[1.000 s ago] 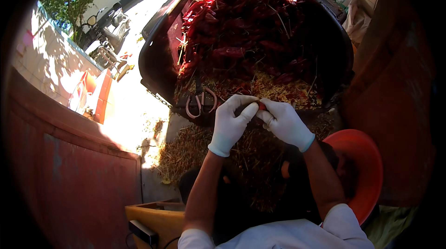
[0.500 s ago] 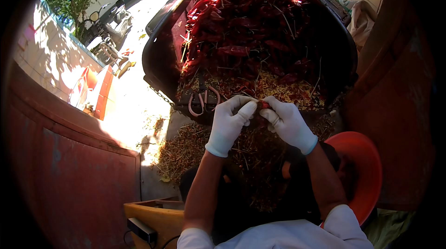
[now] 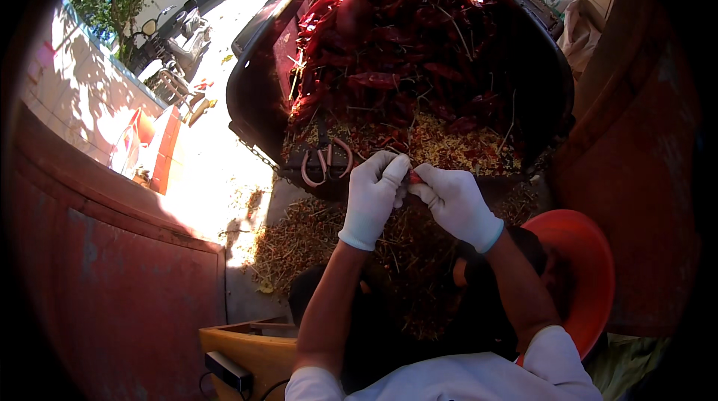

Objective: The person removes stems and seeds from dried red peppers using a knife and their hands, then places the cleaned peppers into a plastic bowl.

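Both my hands wear white gloves and meet in front of the near edge of a dark cart (image 3: 250, 94). My right hand (image 3: 458, 205) is closed on a dried red chili pepper (image 3: 413, 177), of which only a small red part shows between the hands. My left hand (image 3: 374, 198) pinches at the other end of the pepper; its fingertips touch or nearly touch the right hand's. A large heap of dried red chilies (image 3: 389, 50) fills the cart. Scissors with pinkish handles (image 3: 327, 164) lie on the cart's near edge, left of my hands.
Yellow seeds and bits (image 3: 456, 147) cover the cart's near floor. Stems and scraps (image 3: 299, 236) litter the ground below. An orange-red basin (image 3: 591, 259) stands at my right, a wooden box (image 3: 247, 349) at my left. Red doors (image 3: 134, 289) flank both sides.
Both hands have shifted slightly left and drawn closer together. My left hand has turned more upright, and less of the pepper's end shows between the fingers.
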Tool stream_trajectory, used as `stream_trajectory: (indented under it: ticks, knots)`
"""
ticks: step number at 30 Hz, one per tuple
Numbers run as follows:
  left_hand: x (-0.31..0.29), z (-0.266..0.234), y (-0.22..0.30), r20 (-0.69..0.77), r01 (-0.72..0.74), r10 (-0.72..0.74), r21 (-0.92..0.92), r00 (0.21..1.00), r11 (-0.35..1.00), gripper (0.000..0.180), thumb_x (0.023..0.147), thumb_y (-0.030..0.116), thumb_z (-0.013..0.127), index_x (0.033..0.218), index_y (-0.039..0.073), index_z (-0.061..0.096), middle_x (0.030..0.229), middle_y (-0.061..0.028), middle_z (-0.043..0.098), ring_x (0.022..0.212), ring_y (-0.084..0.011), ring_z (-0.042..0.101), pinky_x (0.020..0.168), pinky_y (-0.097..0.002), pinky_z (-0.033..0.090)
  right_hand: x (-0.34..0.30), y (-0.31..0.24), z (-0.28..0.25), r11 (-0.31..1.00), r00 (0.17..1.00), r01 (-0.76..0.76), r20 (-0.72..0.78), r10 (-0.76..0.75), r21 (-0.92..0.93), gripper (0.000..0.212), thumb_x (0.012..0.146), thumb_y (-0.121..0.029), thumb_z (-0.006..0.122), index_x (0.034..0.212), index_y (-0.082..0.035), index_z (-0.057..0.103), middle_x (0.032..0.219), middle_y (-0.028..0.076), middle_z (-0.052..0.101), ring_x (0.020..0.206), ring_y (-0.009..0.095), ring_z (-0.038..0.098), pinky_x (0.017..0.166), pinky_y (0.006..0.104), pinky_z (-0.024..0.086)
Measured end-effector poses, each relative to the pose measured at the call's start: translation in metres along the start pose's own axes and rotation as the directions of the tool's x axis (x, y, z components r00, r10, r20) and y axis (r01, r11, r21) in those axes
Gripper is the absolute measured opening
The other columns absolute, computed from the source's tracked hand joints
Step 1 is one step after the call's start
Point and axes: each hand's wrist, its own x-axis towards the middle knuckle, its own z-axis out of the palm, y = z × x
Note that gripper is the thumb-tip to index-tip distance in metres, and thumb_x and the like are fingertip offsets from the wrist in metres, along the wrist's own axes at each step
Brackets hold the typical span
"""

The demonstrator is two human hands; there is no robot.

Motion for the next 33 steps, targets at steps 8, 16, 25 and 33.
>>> stream_trajectory:
  ticks: [8, 16, 25, 33]
  knots:
    - [0.009, -0.013, -0.004, -0.081, -0.060, 0.047, -0.175, 0.996, 0.983, 0.026, 0.100, 0.023, 0.059, 0.108, 0.000, 0.068, 0.089, -0.0033, 0.068, 0.071, -0.0079, 0.059, 0.058, -0.0218, 0.047, 0.007, -0.011, -0.012, 0.757, 0.883, -0.469, 0.211, 0.420, 0.454, 0.021, 0.104, -0.020, 0.053, 0.105, 0.000, 0.058, 0.071, 0.005, 0.060, 0.059, 0.010, 0.057, 0.057, 0.0276, 0.047]
    - [0.000, -0.010, 0.007, -0.002, -0.124, 0.124, -0.024, 0.992, 0.992, 0.029, 0.097, 0.021, 0.063, 0.116, -0.001, 0.068, 0.092, -0.0028, 0.069, 0.077, -0.0066, 0.059, 0.064, -0.0213, 0.047, 0.006, -0.006, -0.010, 0.772, 0.885, -0.464, 0.195, 0.422, 0.435, 0.020, 0.104, -0.020, 0.052, 0.105, 0.000, 0.057, 0.071, 0.005, 0.059, 0.061, 0.011, 0.058, 0.059, 0.0284, 0.047]
    - [0.003, -0.004, 0.002, 0.003, -0.158, 0.159, 0.127, 0.987, 0.979, 0.024, 0.094, 0.019, 0.067, 0.109, 0.001, 0.071, 0.087, -0.0011, 0.068, 0.074, -0.0040, 0.058, 0.061, -0.0203, 0.046, 0.003, -0.002, -0.008, 0.846, 0.908, -0.418, 0.185, 0.376, 0.331, 0.019, 0.104, -0.019, 0.053, 0.102, -0.001, 0.057, 0.070, 0.006, 0.058, 0.062, 0.011, 0.058, 0.058, 0.0290, 0.047]
    - [0.032, -0.064, -0.028, -0.350, -0.004, 0.414, 0.760, 0.840, 0.650, 0.028, 0.093, 0.027, 0.065, 0.113, 0.008, 0.072, 0.098, -0.0089, 0.073, 0.080, -0.0218, 0.069, 0.072, -0.0335, 0.054, 0.008, -0.003, -0.011, 0.738, 0.813, -0.571, 0.123, 0.569, 0.359, 0.041, 0.103, -0.029, 0.055, 0.132, 0.000, 0.056, 0.070, 0.006, 0.061, 0.056, 0.010, 0.060, 0.053, 0.0279, 0.050]
